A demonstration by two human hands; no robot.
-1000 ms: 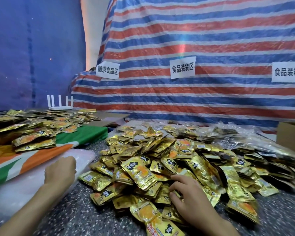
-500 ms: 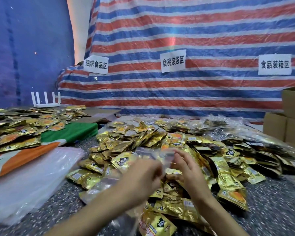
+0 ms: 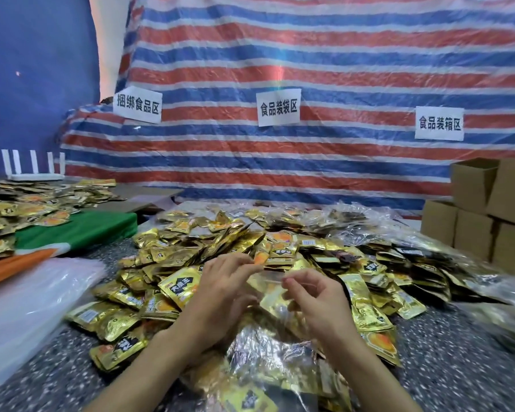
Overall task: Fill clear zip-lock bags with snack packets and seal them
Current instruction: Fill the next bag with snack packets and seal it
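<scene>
We hold clear bag [image 3: 268,343] over pile of snack packets [image 3: 366,292], close to body. Its top edge is pinched by left hand [image 3: 220,292] and right hand [image 3: 318,304]. We judge bag thin, limp, slippery; best hold at stiffer zip strip, near corners. Packets light, slick.

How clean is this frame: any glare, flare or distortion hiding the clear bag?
Head view: wide-angle bowing of the striped tarp; a faint rainbow flare streak on it; the gold packets glint strongly; the clear bag nearly vanishes, shown only by reflections.
</scene>
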